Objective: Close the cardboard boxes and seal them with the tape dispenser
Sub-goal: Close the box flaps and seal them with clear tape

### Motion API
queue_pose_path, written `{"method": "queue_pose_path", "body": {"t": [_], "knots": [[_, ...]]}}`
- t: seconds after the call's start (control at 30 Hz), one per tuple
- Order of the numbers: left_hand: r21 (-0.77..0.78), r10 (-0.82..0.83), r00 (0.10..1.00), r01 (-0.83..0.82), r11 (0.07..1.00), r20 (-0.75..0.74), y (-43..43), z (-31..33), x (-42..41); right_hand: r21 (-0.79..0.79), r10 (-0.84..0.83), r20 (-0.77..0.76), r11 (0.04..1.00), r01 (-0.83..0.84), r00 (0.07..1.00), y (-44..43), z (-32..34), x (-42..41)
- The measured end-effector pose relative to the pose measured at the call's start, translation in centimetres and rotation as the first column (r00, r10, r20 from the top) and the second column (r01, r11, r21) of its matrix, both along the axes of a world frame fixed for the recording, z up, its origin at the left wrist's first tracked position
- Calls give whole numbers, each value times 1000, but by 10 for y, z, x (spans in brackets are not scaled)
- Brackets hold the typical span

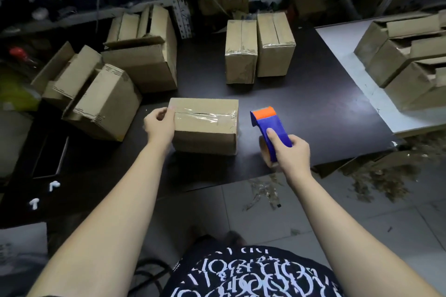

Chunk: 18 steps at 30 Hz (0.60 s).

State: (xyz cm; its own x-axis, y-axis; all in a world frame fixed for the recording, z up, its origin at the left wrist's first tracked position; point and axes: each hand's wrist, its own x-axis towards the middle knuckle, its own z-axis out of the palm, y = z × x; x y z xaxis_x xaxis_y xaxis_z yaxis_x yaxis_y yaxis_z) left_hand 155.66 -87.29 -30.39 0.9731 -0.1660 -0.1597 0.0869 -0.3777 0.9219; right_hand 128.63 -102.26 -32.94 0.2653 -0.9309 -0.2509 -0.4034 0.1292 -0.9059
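With clear tape stretched along its top seam, the nearest cardboard box (205,125) sits closed on the dark table (313,108), and the left hand (160,124) grips its left end, thumb on top. Just to its right, apart from it, the right hand (290,152) is wrapped round the blue tape dispenser (270,128), orange end pointing away. Two taped boxes (259,48) stand behind; open-flapped boxes (101,79) crowd the left.

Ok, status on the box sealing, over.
Left hand grips taped box at its left end. Right hand holds tape dispenser, clear of box. Nothing between them.
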Motion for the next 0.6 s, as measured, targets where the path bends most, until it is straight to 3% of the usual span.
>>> {"method": "queue_pose_path", "body": {"t": [0.23, 0.43, 0.6], "knots": [[80, 32, 999, -29, 996, -40, 10, -3, -22, 64, 181, 162, 979, -193, 970, 18, 15, 19], [-48, -56, 981, 48, 998, -188, 37, 0, -34, 2, 352, 176, 934, -358, 919, 29, 24, 35], [14, -47, 996, 48, 999, -75, 62, -3, -40, -29, 379, 168, 925, -380, 910, 31, 22, 51]]}}
